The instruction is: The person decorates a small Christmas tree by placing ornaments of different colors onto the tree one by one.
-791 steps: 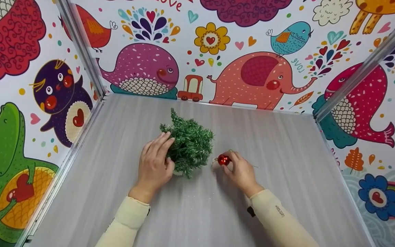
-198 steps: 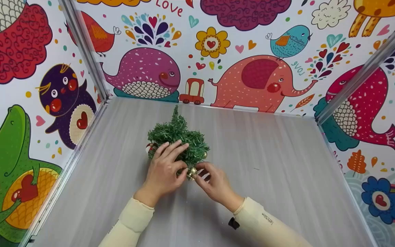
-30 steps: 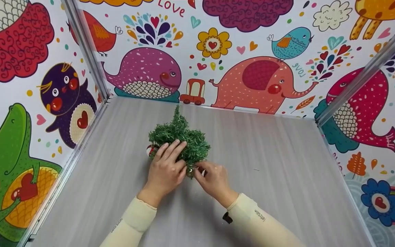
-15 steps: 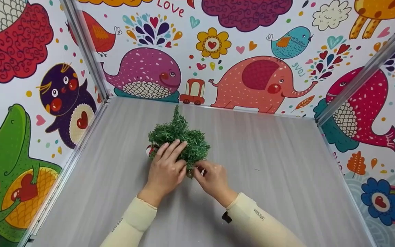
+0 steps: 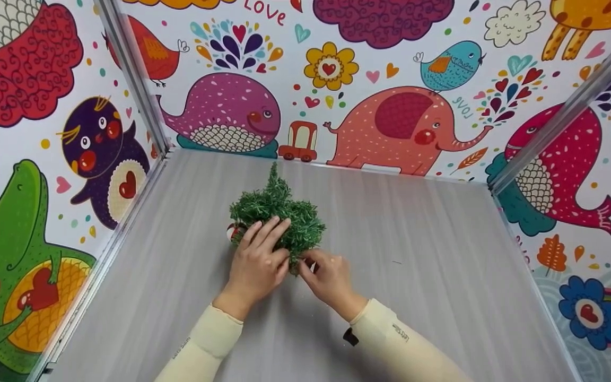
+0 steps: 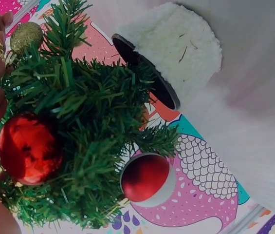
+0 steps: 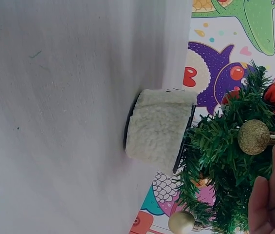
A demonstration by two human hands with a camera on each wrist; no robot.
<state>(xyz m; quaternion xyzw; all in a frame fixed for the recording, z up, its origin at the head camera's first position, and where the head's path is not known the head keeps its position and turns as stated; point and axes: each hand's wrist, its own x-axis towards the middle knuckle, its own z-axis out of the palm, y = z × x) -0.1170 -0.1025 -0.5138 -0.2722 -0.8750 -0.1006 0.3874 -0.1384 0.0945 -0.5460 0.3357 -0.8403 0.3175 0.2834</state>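
Observation:
A small green Christmas tree (image 5: 279, 204) stands on a white fuzzy pot (image 7: 159, 129). My left hand (image 5: 256, 260) lies across the tree's near side, three fingers spread on the needles, thumb and bent index finger together at a front branch. Opposite it, my right hand (image 5: 332, 276) pinches at the metal cap of a gold glitter bauble (image 7: 254, 137), which hangs against the branches. The fingertips partly cover that cap. A shiny red bauble (image 6: 30, 148) and a red-and-white bauble (image 6: 147, 179) hang on the tree, as does another gold bauble (image 7: 181, 223) lower in the right wrist view.
The pale wood-grain table (image 5: 417, 276) carries a thin dark strand (image 5: 396, 262) right of the tree. Printed cartoon walls (image 5: 385, 63) enclose the table at the back and sides, with metal corner rails (image 5: 131, 74).
The right hand held a red bauble off the tree 26 seconds ago; now it is at a gold bauble against the branches. Over the last second only the fingertips shift slightly.

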